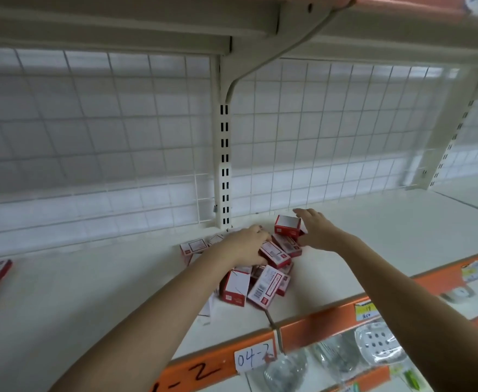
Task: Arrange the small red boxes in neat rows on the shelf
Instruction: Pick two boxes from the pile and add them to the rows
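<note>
The left hand point(249, 244) curled its fingers around one small red cardboard box point(274, 254) atop the jumbled pile. The right hand point(315, 229), fingers straight, pressed an upright box point(287, 225) just left of its fingertips, long axis across the white shelf point(373, 236)

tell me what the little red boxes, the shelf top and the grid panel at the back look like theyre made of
Small red boxes: likely printed cardboard, slightly glossy, with sharp folded edges, white labels and a barcode.
Shelf: looks like painted sheet metal, smooth matte cream, matching the slotted upright; laminate can't be ruled out.
Grid panel: thin white-coated wire in squares, probably metal.
</note>
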Demonstrator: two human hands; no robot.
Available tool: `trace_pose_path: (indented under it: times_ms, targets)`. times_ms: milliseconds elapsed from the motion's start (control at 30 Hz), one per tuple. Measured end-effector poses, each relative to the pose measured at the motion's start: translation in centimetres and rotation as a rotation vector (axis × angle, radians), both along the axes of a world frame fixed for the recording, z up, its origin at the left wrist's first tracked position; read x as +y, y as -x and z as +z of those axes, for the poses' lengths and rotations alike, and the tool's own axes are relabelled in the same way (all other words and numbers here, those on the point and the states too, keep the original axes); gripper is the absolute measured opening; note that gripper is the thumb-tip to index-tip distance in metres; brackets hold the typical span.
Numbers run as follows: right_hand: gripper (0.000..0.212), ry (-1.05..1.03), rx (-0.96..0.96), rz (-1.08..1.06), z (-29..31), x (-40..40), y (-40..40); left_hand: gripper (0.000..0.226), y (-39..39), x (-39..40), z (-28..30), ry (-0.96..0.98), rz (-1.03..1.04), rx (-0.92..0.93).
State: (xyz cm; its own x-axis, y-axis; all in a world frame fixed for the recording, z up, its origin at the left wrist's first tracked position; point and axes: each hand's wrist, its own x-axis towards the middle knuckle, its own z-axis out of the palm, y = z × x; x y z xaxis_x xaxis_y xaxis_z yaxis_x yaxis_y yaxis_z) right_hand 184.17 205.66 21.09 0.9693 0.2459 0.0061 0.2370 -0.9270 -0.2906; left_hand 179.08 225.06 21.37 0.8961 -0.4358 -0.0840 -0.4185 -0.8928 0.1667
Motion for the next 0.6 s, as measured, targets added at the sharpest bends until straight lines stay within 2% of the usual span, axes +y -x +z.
trace_pose_path:
  times_ms: [133,367,500,600]
  targets:
    - [0.071,-0.02,0.063,0.058,0.0,0.5,-0.1,0.064,-0.4,0.0,0.2,0.018,0.014,0.034]
    - [0.049,-0.185,-0.11,0.011,-1.1,0.6,-0.3,0.053,-0.6,-0.3,0.9,-0.042,0.016,0.028]
    - [0.048,-0.333,-0.195,0.01,-1.0,0.5,0.4,0.043,0.1,0.4,0.6,0.162,0.02,-0.035]
    - [0.049,-0.536,-0.213,0.001,-0.6,0.6,1.6,0.046,1.2,1.2,0.8,0.328,0.064,-0.072]
